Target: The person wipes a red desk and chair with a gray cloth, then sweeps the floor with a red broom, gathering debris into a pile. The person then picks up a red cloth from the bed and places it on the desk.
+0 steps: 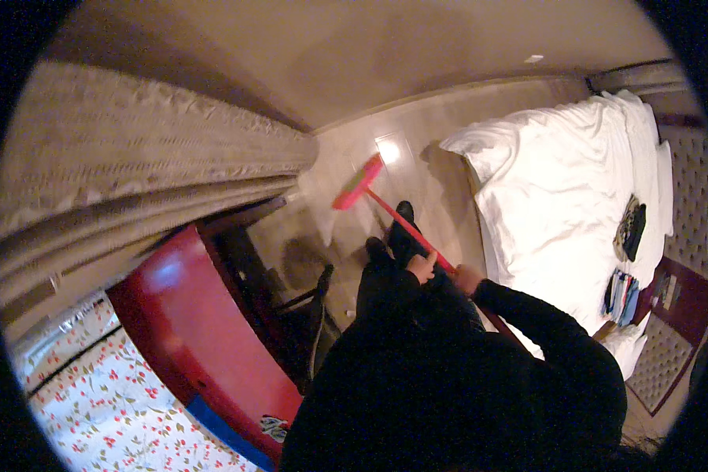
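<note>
A red broom [393, 212] slants across the middle, its long handle running from my body toward the floor ahead. Its red head [358, 182], slightly blurred and with a greenish patch, is at the far end near the floor; whether the bristles touch is unclear. My left hand [422, 268] is closed on the handle, lower down toward the head. Higher up, nearer my body, my right hand [469, 279] is wrapped round the same handle. Past the right hand the handle continues down beside my black sleeve. My dark shoes [393, 228] stand on the floor just behind the broom head.
At right is a bed with white bedding [543, 189], a dark garment [636, 228] and folded clothes [621, 297] on it. A red glossy desk [204, 307] and dark chair [318, 315] stand at left. Beige curtains [149, 149] hang beyond. The wall [354, 63] bounds the pale floor.
</note>
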A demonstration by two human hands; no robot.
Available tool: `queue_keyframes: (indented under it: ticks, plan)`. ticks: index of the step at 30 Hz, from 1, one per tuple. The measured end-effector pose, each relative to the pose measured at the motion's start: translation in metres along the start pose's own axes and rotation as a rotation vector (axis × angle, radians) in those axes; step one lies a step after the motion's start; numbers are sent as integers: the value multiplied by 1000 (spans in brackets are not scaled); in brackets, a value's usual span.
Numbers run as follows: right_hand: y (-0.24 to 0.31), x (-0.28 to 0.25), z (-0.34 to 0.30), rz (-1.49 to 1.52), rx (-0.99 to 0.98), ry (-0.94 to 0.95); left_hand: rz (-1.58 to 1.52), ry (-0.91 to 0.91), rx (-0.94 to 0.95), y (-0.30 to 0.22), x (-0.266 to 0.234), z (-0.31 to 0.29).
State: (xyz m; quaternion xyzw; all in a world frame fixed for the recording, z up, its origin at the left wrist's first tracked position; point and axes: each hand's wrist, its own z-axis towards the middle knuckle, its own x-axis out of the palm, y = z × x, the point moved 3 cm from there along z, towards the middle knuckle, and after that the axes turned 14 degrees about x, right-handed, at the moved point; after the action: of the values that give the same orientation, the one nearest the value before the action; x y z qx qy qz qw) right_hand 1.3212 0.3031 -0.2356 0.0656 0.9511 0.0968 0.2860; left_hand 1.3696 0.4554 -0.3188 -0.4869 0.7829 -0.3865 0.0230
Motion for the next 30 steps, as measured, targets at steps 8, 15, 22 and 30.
queue_keyframes:
  ticks: [8, 15, 22, 30]
  plan:
    - [28, -124, 69, 1229, 53, 595, -365, -416, -344, -88, -53, 68]
    - [-43, -128, -63, 1663, 489, 710, -677, -325, -529, -99, 36, 72]
    - [-63, -151, -129, 2040, 416, 463, -481, -131, -543, -118, 94, 106]
    - [-88, -215, -82, 2796, 232, 568, -254, -28, -380, -233, 132, 178]
